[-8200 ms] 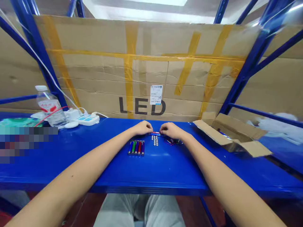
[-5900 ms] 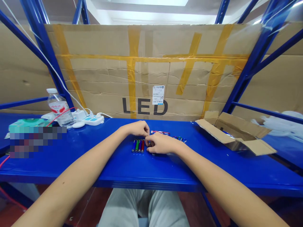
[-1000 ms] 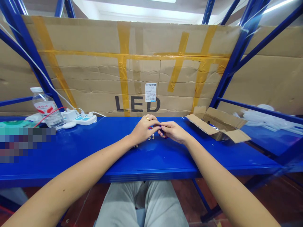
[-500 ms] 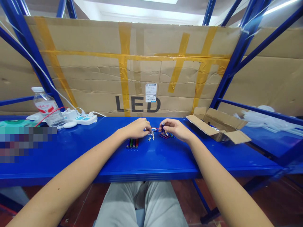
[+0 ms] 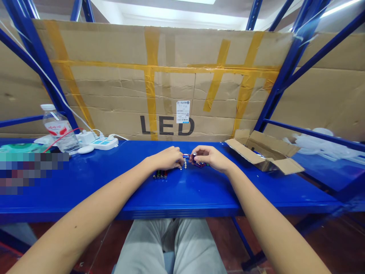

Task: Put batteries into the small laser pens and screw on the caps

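My left hand [image 5: 169,158] rests on the blue table [image 5: 182,190] with its fingers curled down over a row of small coloured tubes [image 5: 160,174], of which only the near ends show. Its fingertips touch a cluster of small silver button cells [image 5: 184,163]. My right hand [image 5: 209,157] is just to the right, fingers pinched round a small purple piece that I cannot make out clearly. A red and blue tube [image 5: 186,155] lies between the two hands. More small coloured parts [image 5: 199,164] lie under my right hand.
An open cardboard box [image 5: 265,154] sits at the right. A water bottle [image 5: 59,129], a white power strip [image 5: 103,143] and a white puck [image 5: 86,150] stand at the back left. A taped cardboard sheet marked LED [image 5: 168,83] closes the back.
Both hands came down from a raised pinch to the table. My left hand has settled over the row of tubes and the button cells; my right stays pinched beside it.
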Demonstrator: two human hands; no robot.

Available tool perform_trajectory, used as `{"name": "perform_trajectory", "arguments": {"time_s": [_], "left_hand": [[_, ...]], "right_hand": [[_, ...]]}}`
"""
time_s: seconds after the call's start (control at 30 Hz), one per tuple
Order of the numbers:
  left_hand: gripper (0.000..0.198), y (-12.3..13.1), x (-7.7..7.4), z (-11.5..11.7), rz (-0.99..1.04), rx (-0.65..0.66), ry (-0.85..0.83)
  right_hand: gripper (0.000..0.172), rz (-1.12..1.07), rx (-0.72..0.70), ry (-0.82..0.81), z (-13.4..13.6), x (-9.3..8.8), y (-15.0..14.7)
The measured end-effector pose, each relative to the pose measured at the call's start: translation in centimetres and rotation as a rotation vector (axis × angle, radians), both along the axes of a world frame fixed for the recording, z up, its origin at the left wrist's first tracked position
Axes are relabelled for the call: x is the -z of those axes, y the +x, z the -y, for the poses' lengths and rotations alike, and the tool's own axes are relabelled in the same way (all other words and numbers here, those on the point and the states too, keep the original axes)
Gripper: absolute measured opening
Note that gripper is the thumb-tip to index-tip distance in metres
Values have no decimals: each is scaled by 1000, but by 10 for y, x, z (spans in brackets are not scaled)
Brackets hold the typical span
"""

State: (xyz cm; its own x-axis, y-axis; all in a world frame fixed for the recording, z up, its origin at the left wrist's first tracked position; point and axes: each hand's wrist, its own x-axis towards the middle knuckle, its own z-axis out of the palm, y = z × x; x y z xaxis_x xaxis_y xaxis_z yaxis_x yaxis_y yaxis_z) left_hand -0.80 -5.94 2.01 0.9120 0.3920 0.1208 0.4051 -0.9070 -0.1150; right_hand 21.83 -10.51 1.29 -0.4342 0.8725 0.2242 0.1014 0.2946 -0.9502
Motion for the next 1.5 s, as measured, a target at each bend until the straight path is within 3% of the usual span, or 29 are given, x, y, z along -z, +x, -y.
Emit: {"name": "perform_trajectory", "arguments": {"time_s": [0.17,0.3,0.4,0.67,0.77,0.93,1.03,1.2,1.5], "left_hand": [[17,1,0,0,-33,-18,-4],[16,2,-2,4,-31,-41,-49],[12,4,-4,8,-3,-106,-92],[9,3,-2,11,24,-108,-126],[8,3,-3,10,99,-85,-63],[10,7,-7,15,444,-25,21],[9,13,-5,20,547,54,80],[10,20,2,22,543,148,180],[22,19,-1,24,473,103,215]], "right_hand": [[28,-206,358,8,-11,3,8],[26,-307,330,-61,-16,4,12],[23,-201,393,-56,-14,5,11],[17,127,101,134,-1,-1,0],[18,151,95,116,-1,1,-2],[17,157,116,112,-2,3,-3],[17,147,119,120,-2,3,-4],[17,135,103,133,-2,4,-5],[15,125,106,136,-2,4,-4]]}}
